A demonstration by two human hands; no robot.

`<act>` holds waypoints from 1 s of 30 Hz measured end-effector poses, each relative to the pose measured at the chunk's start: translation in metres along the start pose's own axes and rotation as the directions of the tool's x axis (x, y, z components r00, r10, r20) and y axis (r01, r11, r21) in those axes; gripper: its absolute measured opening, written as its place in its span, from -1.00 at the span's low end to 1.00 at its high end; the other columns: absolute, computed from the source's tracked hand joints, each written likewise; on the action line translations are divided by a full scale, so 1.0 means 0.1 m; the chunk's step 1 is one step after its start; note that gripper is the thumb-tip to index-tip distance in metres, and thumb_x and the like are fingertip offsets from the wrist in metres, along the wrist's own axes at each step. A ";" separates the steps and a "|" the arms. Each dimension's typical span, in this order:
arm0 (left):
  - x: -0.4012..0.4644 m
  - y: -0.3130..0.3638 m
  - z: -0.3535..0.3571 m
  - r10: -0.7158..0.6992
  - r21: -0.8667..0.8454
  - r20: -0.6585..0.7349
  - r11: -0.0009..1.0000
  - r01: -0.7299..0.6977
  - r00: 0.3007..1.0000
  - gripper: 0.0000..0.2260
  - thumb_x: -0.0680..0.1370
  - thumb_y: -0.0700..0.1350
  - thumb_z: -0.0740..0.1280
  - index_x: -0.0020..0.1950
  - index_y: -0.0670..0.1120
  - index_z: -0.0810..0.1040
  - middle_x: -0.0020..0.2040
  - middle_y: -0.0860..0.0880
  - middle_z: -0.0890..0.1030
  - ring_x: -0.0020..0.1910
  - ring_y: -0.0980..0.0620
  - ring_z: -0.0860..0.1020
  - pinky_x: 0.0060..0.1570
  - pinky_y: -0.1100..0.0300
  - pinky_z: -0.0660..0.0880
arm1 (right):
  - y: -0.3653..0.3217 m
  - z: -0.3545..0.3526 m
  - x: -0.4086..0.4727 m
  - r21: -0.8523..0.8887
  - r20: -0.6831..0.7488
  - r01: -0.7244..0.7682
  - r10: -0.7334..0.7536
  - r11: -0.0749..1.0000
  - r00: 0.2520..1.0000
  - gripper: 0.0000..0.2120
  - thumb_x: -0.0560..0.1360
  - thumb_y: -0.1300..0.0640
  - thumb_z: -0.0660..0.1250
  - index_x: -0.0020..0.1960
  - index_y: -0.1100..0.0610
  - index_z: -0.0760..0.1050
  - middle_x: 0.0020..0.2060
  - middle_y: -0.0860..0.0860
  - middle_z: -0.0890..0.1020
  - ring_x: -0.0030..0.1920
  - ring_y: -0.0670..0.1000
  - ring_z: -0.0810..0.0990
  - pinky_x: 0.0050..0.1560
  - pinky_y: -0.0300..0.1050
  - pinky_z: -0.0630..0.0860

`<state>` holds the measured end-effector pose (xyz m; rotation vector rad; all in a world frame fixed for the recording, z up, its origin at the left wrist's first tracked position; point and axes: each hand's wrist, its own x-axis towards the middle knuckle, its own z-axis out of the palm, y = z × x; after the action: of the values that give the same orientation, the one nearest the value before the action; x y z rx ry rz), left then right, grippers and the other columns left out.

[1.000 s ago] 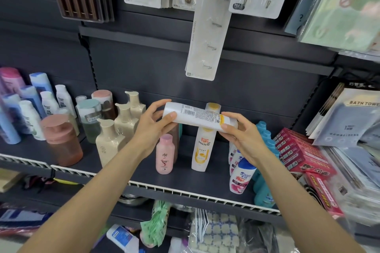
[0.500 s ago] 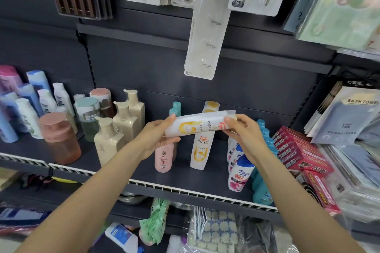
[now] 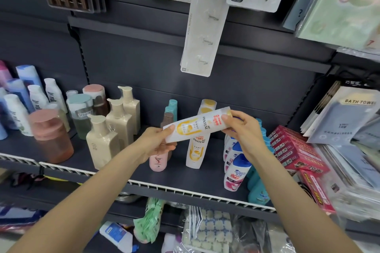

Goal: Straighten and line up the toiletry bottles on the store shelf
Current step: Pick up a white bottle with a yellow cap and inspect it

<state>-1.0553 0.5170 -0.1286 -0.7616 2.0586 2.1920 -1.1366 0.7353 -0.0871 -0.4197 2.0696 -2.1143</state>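
Note:
A white Pantene bottle (image 3: pixel 197 126) with a yellow label lies almost level in the air above the dark shelf (image 3: pixel 115 168), cap end to the right. My left hand (image 3: pixel 158 142) grips its bottom end and my right hand (image 3: pixel 240 127) pinches the cap end. Behind it a second Pantene bottle (image 3: pixel 195 154) stands upright on the shelf, with a small pink bottle (image 3: pixel 158 162) to its left, partly hidden by my left hand. A row of white-and-blue shampoo bottles (image 3: pixel 236 170) stands under my right wrist.
Beige pump bottles (image 3: pixel 102 141) and a pink-lidded jar (image 3: pixel 51 137) stand on the left, with blue and white bottles (image 3: pixel 18 107) beyond. Teal bottles (image 3: pixel 258 193) and red boxes (image 3: pixel 292 150) fill the right. Hook packs (image 3: pixel 203 26) hang overhead.
Both hands have turned the held bottle about its length, so the barcode side gave way to the yellow label. It also dropped slightly and tilted, left end lower.

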 end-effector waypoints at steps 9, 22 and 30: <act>0.21 -0.12 -0.05 0.557 0.796 -0.010 0.507 -0.331 0.831 -0.82 0.56 -0.08 0.28 0.11 -0.09 0.56 0.07 -0.07 0.59 0.01 0.00 0.55 -0.02 0.10 0.51 | 0.07 0.17 0.18 -0.376 0.035 0.136 -0.132 0.917 0.991 -0.81 0.42 0.15 0.45 0.02 0.08 0.56 -0.12 -0.02 0.67 -0.09 -0.05 0.65 -0.06 -0.17 0.61; 0.42 -0.24 -0.21 0.483 0.958 0.186 0.102 -0.266 0.856 -0.64 0.58 -0.11 0.24 0.38 0.01 0.40 0.28 -0.04 0.40 0.22 -0.06 0.36 0.15 0.05 0.43 | 0.58 0.37 0.28 -0.765 0.306 0.154 0.142 0.625 0.941 -0.63 0.48 0.22 0.38 0.27 0.19 0.46 0.18 0.09 0.54 0.09 -0.04 0.47 -0.04 -0.29 0.34; 0.41 -0.30 -0.22 0.525 0.942 0.174 0.159 -0.296 0.833 -0.65 0.58 -0.13 0.25 0.37 -0.01 0.42 0.30 -0.02 0.41 0.24 -0.03 0.35 0.14 0.09 0.44 | 0.72 0.38 0.27 -0.773 0.306 0.114 0.209 0.624 0.929 -0.66 0.47 0.25 0.38 0.24 0.17 0.49 0.21 0.09 0.54 0.22 0.08 0.50 0.04 -0.23 0.36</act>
<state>-1.0733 0.4872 -0.1720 -0.2075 3.3032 0.4165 -1.1569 0.6886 -0.1558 -0.7723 2.5886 -0.8457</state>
